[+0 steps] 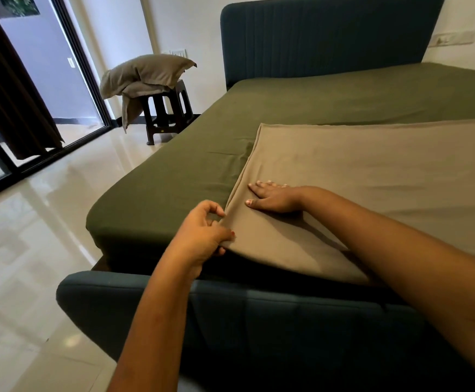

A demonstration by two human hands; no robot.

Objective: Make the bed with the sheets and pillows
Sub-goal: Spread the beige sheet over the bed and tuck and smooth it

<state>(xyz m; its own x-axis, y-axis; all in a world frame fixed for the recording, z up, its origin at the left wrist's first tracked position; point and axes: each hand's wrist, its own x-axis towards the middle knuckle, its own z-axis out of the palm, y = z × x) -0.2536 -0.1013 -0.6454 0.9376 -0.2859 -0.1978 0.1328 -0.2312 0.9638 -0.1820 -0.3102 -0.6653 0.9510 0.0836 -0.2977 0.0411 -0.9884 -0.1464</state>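
Sheet [372, 176], cut off at the right edge, lies on the green bed [188, 165], its near corner pinched by the left hand's [202, 232] curled fingers [215, 207], the right hand's [277, 198] straight fingers [258, 188] flat atop it.

two bare forearms [151, 321] run up to the left hand [202, 230], its thumbnail painted red, and the right hand [273, 198], its nails pale.

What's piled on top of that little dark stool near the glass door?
A heap of taupe pillows, with one cover edge drooping down past a leg of the stool. They cover the seat, so anything lying beneath them is hidden.
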